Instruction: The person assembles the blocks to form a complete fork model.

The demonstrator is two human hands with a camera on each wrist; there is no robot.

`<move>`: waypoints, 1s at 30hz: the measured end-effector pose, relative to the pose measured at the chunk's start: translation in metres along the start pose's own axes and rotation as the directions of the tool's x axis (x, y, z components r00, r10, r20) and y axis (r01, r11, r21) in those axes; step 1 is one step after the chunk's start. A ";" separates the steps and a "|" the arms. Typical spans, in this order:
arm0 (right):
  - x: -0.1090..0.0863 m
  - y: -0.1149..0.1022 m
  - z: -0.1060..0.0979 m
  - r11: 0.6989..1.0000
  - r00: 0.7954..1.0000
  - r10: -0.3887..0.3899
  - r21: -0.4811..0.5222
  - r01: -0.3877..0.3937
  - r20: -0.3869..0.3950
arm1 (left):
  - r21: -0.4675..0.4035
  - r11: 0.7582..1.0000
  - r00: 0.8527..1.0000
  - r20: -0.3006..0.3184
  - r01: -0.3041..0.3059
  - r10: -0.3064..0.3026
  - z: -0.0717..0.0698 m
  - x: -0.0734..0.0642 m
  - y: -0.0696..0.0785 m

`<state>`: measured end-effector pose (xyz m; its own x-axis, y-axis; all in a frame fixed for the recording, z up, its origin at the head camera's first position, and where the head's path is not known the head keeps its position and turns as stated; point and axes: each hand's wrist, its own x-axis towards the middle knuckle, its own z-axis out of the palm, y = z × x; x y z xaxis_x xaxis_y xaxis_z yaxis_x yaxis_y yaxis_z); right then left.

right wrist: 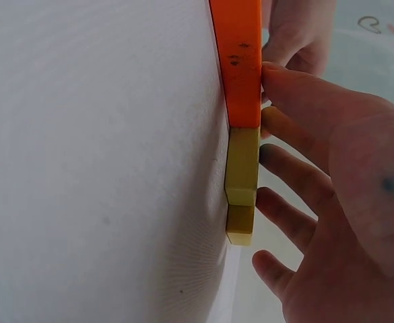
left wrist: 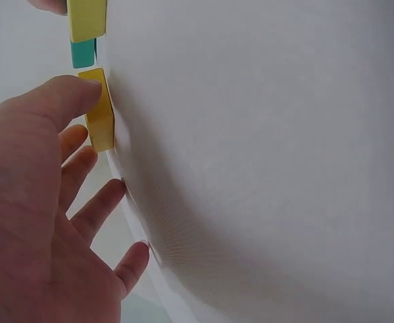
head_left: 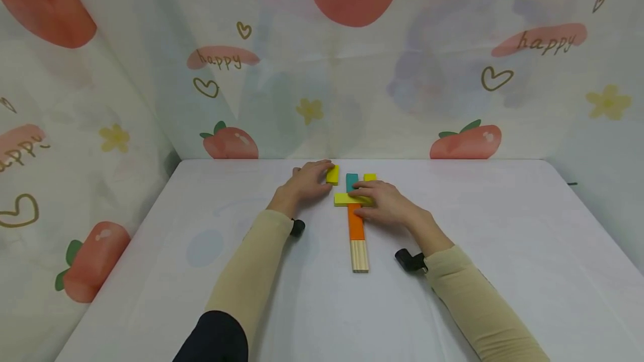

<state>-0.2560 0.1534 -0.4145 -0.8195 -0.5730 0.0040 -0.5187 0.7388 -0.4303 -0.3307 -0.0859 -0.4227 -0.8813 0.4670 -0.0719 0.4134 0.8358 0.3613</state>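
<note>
My left hand [head_left: 308,180] pinches a small yellow block [head_left: 332,175] at the back of the table, its thumb on the near face in the left wrist view. Right of it stands a teal block [head_left: 351,181], with another yellow block [head_left: 370,177] beyond, partly hidden by fingers. A longer yellow block [head_left: 342,200] lies crosswise below them. My right hand [head_left: 387,204] rests its extended fingers over that crosswise block, its thumb at the edge of the orange block [head_left: 356,225]. Plain wood-coloured blocks [head_left: 359,257] continue the line toward me.
A white cloth covers the table [head_left: 483,222], which ends at a printed curtain [head_left: 352,88] behind the blocks. Black wrist cameras sit on the left wrist [head_left: 298,228] and the right wrist [head_left: 410,260], close above the cloth.
</note>
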 end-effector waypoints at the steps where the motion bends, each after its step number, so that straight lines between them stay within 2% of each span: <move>1: 0.000 0.000 0.000 1.000 1.000 0.001 0.000 -0.001 0.000 | -0.004 1.000 1.000 -0.003 -0.005 0.005 0.000 0.000 0.000; 13: 0.001 0.001 0.001 1.000 1.000 0.014 -0.005 -0.014 0.004 | -0.038 0.999 1.000 -0.026 0.013 -0.014 0.002 0.003 0.001; 19: 0.001 -0.002 -0.001 0.999 0.999 0.039 -0.010 -0.039 0.006 | -0.080 0.996 0.999 -0.013 0.030 -0.031 0.000 0.004 0.000; 30: -0.001 -0.004 -0.002 0.999 0.999 0.041 -0.010 -0.041 0.008 | -0.120 0.993 1.000 0.003 0.018 -0.018 -0.001 0.000 -0.002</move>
<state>-0.2542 0.1518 -0.4110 -0.8384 -0.5447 -0.0209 -0.4868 0.7654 -0.4210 -0.3316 -0.0877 -0.4226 -0.8877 0.4532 -0.0815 0.3672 0.8034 0.4688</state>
